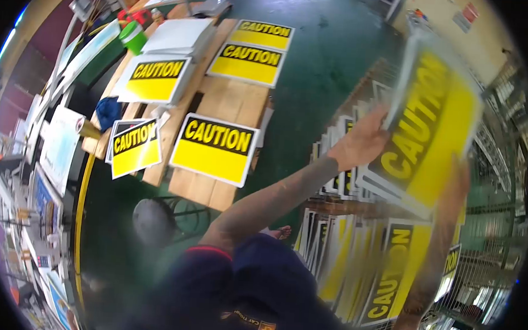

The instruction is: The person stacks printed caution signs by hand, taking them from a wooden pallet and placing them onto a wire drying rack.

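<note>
A yellow and black caution sign (436, 123) is held up in front of me on the right, tilted and smeared by motion. My left hand (365, 140) is closed on its left edge, fingers partly behind the panel. At the lower right edge, my right hand (456, 181) grips the same sign and is blurred. Under and beside it, more caution signs (383, 279) stand on edge in a close row in a rack. A second row of upright signs (334, 160) sits behind, near my left forearm.
On the left, a slatted wooden table (231, 103) bears caution signs laid flat (214, 147), a stack of white sheets (176, 36) and a green container (133, 37). A round stool (153, 219) stands by its near end. Wire racks (488, 206) line the right side.
</note>
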Motion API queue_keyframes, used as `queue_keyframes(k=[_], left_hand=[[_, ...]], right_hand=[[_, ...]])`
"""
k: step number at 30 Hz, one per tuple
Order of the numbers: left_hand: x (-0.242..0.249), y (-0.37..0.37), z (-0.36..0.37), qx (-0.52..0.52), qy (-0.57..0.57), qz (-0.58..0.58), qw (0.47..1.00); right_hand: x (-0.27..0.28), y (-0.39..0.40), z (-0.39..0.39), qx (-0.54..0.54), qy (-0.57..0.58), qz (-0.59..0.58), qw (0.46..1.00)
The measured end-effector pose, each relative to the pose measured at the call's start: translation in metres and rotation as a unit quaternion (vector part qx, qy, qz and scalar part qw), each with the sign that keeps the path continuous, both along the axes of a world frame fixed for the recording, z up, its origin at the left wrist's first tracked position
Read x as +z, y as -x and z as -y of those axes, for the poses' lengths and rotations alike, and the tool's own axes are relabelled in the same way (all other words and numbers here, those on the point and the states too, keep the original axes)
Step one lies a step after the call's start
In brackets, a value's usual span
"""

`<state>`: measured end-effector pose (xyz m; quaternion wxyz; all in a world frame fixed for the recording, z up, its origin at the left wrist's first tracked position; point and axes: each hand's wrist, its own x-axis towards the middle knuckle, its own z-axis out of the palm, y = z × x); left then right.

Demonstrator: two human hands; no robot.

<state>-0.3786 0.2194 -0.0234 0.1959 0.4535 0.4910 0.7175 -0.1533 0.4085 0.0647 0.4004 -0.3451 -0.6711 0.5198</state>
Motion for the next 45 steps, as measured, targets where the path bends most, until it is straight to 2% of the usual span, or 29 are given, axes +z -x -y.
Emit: queue_keyframes(k=[2, 5, 8, 10, 11, 13, 15, 16, 18, 19, 21, 22, 24, 25, 26, 27, 28, 31, 33, 35, 38, 40, 42, 44, 45], left_hand=[[0.007, 0.009, 0.046, -0.012, -0.034, 0.002, 0.999], [0.004, 0.006, 0.136, 0.011, 0.03, 0.034, 0.999], [-0.019, 0.008, 0.237, 0.03, 0.108, 0.081, 0.99], [-0.066, 0.016, 0.305, 0.054, 0.151, 0.084, 0.984], [-0.089, 0.021, 0.342, 0.068, 0.191, 0.078, 0.976], [-0.128, 0.026, 0.407, 0.145, 0.23, 0.042, 0.961], [-0.154, 0.034, 0.469, 0.148, 0.295, 0.116, 0.937], [-0.176, 0.043, 0.493, 0.136, 0.214, 0.119, 0.96], [-0.206, 0.061, 0.526, 0.124, 0.059, 0.149, 0.979], [-0.214, 0.07, 0.541, 0.151, 0.085, 0.099, 0.98], [-0.23, 0.09, 0.564, 0.2, 0.131, -0.006, 0.971], [-0.253, 0.096, 0.577, 0.181, 0.143, -0.004, 0.973], [-0.256, 0.098, 0.582, 0.172, 0.191, 0.105, 0.961], [-0.254, 0.099, 0.583, 0.168, 0.215, 0.16, 0.949], [-0.253, 0.104, 0.584, 0.156, 0.192, 0.092, 0.964], [-0.251, 0.104, 0.583, 0.173, 0.184, 0.076, 0.965], [-0.24, 0.103, 0.578, 0.191, 0.175, 0.06, 0.964], [-0.212, 0.1, 0.572, 0.207, 0.141, 0.066, 0.966], [-0.199, 0.093, 0.559, 0.226, 0.093, 0.096, 0.965], [-0.188, 0.09, 0.55, 0.243, 0.076, 0.079, 0.964], [-0.188, 0.083, 0.545, 0.273, 0.055, 0.081, 0.957], [-0.191, 0.083, 0.548, 0.285, 0.048, 0.075, 0.954], [-0.193, 0.084, 0.553, 0.297, 0.054, 0.075, 0.95], [-0.193, 0.084, 0.558, 0.301, 0.06, 0.069, 0.949], [-0.194, 0.085, 0.559, 0.3, 0.061, 0.062, 0.95]], right_hand=[[0.002, -0.005, 0.034, 0.04, -0.015, 0.05, 0.998], [-0.01, -0.001, 0.103, 0.056, 0.033, 0.064, 0.996], [-0.044, 0.009, 0.204, 0.103, 0.007, 0.046, 0.994], [-0.063, 0.019, 0.269, 0.096, -0.076, 0.246, 0.962], [-0.082, 0.025, 0.296, 0.108, -0.018, 0.258, 0.96], [-0.14, 0.034, 0.345, 0.152, 0.04, 0.247, 0.956], [-0.189, 0.058, 0.386, 0.229, 0.068, 0.154, 0.959], [-0.205, 0.071, 0.408, 0.267, 0.1, 0.086, 0.954], [-0.231, 0.103, 0.433, 0.379, -0.005, -0.047, 0.924], [-0.249, 0.113, 0.445, 0.393, -0.013, -0.06, 0.917], [-0.282, 0.13, 0.462, 0.421, -0.036, -0.085, 0.903], [-0.29, 0.136, 0.469, 0.422, -0.024, -0.066, 0.904], [-0.299, 0.144, 0.48, 0.428, -0.001, -0.028, 0.903], [-0.302, 0.146, 0.488, 0.377, 0.016, 0.017, 0.926], [-0.304, 0.147, 0.497, 0.325, 0.035, 0.062, 0.943], [-0.306, 0.148, 0.502, 0.271, 0.053, 0.106, 0.955], [-0.295, 0.156, 0.496, 0.288, -0.039, 0.092, 0.952], [-0.289, 0.161, 0.495, 0.318, 0.0, 0.033, 0.947], [-0.279, 0.163, 0.506, 0.3, 0.109, -0.02, 0.948], [-0.276, 0.166, 0.516, 0.282, 0.16, -0.054, 0.944], [-0.284, 0.169, 0.526, 0.273, 0.15, -0.077, 0.947], [-0.292, 0.169, 0.526, 0.284, 0.133, -0.091, 0.945], [-0.282, 0.165, 0.521, 0.235, 0.067, -0.063, 0.967], [-0.238, 0.161, 0.511, 0.209, -0.07, 0.019, 0.975], [-0.206, 0.156, 0.498, 0.205, -0.174, 0.087, 0.959]])
